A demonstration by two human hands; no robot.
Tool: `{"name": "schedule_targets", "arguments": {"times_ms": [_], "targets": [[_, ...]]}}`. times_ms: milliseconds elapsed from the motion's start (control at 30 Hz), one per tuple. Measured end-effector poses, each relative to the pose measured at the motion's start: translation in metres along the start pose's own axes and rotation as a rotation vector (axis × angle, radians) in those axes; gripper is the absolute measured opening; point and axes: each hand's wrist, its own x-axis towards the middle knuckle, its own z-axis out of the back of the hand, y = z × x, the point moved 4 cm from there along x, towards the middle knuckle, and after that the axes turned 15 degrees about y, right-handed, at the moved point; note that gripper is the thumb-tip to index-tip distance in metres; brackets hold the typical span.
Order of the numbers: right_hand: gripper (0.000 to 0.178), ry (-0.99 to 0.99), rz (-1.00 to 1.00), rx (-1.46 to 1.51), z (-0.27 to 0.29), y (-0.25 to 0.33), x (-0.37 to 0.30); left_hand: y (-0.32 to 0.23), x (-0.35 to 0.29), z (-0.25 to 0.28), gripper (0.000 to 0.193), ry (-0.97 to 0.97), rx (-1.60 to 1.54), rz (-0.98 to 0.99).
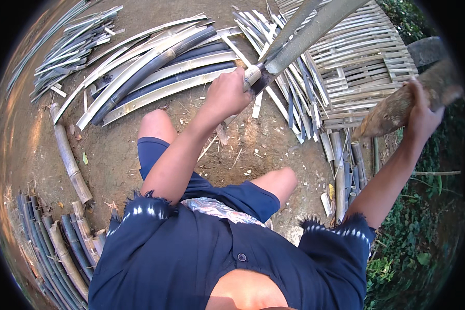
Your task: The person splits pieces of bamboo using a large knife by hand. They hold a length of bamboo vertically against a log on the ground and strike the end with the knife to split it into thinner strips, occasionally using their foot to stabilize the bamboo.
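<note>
My left hand (227,94) is closed around the pale handle of what looks like a machete (260,78). Its dark blade sits at the near end of a bamboo pole (315,36), where the pole parts into two lengths running up to the far right. Most of the blade is hidden by the bamboo. Out to the right, my right hand (423,116) grips a rough, thick wooden club (390,111), raised off the ground; its far end is smeared by motion. The club is apart from the machete.
Split bamboo lengths (165,62) lie ahead on the dirt, with thinner strips (72,57) at far left. More strips (305,98) rest beside a woven bamboo panel (356,46). Bamboo poles (62,248) are stacked at near left, others (341,165) at right. Green plants border the right.
</note>
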Motion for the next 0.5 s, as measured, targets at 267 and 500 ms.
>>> {"name": "schedule_targets", "arguments": {"times_ms": [267, 500], "targets": [[0.073, 1.196, -0.565, -0.579, -0.186, -0.119, -0.161, 0.047, 0.013, -0.072, 0.036, 0.337, 0.058, 0.192], [0.069, 0.791, -0.599, -0.186, -0.215, -0.166, -0.203, 0.107, 0.066, -0.107, 0.031, 0.163, -0.018, 0.283]]}}
